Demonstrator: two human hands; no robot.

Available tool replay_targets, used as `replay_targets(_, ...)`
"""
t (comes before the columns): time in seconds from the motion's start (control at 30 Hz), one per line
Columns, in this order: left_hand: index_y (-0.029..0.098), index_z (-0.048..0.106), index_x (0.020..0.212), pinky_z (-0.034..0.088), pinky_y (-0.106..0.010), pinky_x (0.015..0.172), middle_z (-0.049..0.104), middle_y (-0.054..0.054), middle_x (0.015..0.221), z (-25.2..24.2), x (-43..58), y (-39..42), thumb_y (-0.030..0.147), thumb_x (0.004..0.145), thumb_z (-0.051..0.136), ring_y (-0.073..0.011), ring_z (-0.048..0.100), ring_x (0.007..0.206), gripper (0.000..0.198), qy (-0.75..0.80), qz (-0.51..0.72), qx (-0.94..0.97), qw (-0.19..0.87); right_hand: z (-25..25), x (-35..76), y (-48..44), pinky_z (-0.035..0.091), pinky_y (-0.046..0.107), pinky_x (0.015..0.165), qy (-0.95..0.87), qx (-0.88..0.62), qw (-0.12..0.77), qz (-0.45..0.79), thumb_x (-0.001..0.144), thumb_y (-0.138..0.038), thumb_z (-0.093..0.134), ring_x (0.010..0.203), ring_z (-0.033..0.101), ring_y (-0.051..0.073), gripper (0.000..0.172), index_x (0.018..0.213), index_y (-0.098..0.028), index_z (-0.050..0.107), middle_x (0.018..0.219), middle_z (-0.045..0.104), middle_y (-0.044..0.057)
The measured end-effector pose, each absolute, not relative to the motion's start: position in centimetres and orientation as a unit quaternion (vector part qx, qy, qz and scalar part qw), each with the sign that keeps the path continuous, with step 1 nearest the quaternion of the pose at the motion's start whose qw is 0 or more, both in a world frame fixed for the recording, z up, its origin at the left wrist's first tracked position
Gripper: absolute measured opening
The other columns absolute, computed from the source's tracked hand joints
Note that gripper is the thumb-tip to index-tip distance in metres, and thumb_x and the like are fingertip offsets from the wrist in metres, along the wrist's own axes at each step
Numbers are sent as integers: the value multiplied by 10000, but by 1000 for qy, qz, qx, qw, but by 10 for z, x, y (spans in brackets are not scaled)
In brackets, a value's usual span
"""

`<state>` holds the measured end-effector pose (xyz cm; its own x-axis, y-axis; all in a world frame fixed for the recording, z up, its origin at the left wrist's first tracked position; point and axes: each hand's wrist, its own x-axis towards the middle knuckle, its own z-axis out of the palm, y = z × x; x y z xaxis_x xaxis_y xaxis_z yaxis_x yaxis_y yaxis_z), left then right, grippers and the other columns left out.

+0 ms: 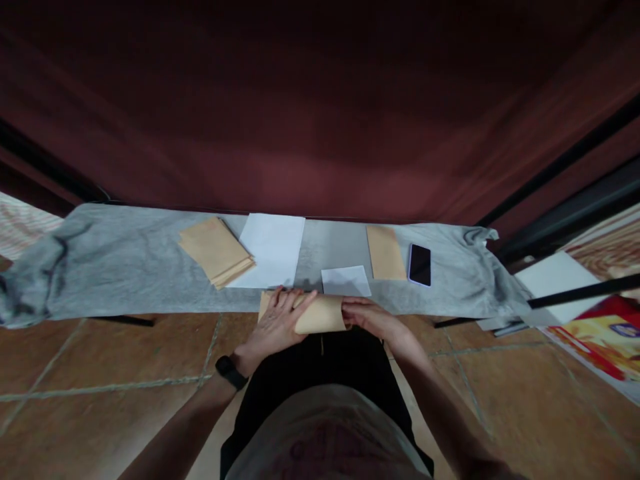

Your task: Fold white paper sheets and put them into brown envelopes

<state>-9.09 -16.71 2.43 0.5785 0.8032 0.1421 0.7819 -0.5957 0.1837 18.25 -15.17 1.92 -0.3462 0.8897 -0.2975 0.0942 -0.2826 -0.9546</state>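
A brown paper envelope (320, 315) is held over my lap at the front edge of the cloth-covered bench. My left hand (281, 321), with a dark watch on its wrist, holds the left part of it, the palm and fingers over the paper. At the right end, the envelope bulges into an opening. My right hand (367, 316) grips that end, its fingertips partly hidden in or behind the paper. A folded white paper (346, 281) lies just beyond the envelope.
Several brown envelopes (216, 252) are stacked at the left, overlapping white sheets (273, 248). A single brown envelope (387, 253) and a phone (419, 265) lie to the right on the grey cloth (125, 267). Dark red fabric (320, 133) hangs behind the bench.
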Motion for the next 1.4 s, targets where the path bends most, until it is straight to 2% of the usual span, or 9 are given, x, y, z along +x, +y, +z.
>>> replay_targets(0.17, 206, 159, 1606, 217, -609, 1186, 501, -184, 1414, 14, -119, -158, 421, 753, 749, -396, 446, 1349, 1060, 541, 109, 834, -4, 14, 202, -111, 458, 451, 1005, -548, -663, 326, 394, 895, -399, 627, 1191, 588, 308, 435, 1249, -148, 599, 1278, 627, 195)
replay_targets(0.27, 197, 139, 1606, 251, -609, 1171, 499, -185, 1402, 5, -124, -157, 442, 746, 762, -394, 466, 1323, 1090, 577, 110, 809, -16, -1, 194, -102, 418, 470, 1037, -577, -764, 201, 207, 850, -423, 706, 1256, 537, 374, 571, 1288, -87, 558, 1331, 573, 270)
replay_targets(0.37, 190, 133, 1604, 264, -600, 1166, 498, -182, 1391, -2, -125, -157, 439, 745, 763, -384, 466, 1320, 1094, 590, 112, 799, -18, -14, 186, -97, 437, 469, 999, -576, -792, 142, 143, 844, -436, 715, 1228, 551, 397, 608, 1282, -50, 543, 1316, 572, 309)
replay_targets(0.47, 212, 120, 1607, 265, -602, 1162, 491, -169, 1395, -5, -125, -157, 424, 741, 763, -380, 459, 1325, 1099, 598, 114, 793, -10, -21, 189, -93, 439, 445, 991, -552, -791, 195, 179, 803, -352, 742, 1194, 582, 377, 487, 1181, -82, 593, 1224, 638, 273)
replay_targets(0.63, 223, 81, 1611, 251, -603, 1165, 471, -172, 1423, -7, -127, -156, 411, 739, 773, -376, 442, 1347, 1129, 603, 111, 790, 8, -24, 207, -92, 494, 352, 844, -536, -730, 322, 275, 813, -320, 671, 923, 675, 266, 143, 904, -214, 640, 889, 722, 89)
replay_targets(0.73, 216, 73, 1610, 237, -604, 1171, 450, -184, 1447, -10, -128, -156, 409, 721, 792, -383, 423, 1369, 1159, 603, 115, 789, 12, -20, 214, -94, 519, 327, 760, -527, -706, 377, 288, 900, -421, 530, 857, 665, 236, 219, 965, -233, 621, 872, 715, 67)
replay_targets(0.93, 231, 31, 1611, 213, -620, 1175, 427, -178, 1473, -15, -126, -155, 402, 710, 792, -390, 400, 1396, 1192, 603, 137, 786, 31, -5, 195, -109, 529, 320, 841, -501, -607, 515, 339, 912, -498, 465, 968, 654, 213, 367, 1112, -214, 585, 1068, 712, 81)
replay_targets(1.1, 214, 42, 1610, 215, -616, 1173, 424, -185, 1470, -14, -125, -155, 417, 713, 786, -395, 397, 1395, 1183, 606, 137, 783, 32, -7, 177, -125, 523, 310, 769, -551, -609, 449, 352, 902, -496, 512, 840, 654, 211, 307, 990, -227, 631, 869, 713, 41)
replay_targets(1.4, 227, 43, 1607, 206, -638, 1160, 436, -185, 1472, -12, -124, -152, 397, 714, 768, -407, 404, 1385, 1164, 604, 129, 786, 22, 17, 203, -116, 509, 281, 676, -620, -620, 311, 366, 927, -284, 558, 657, 674, 190, 244, 1109, -242, 714, 809, 745, 33)
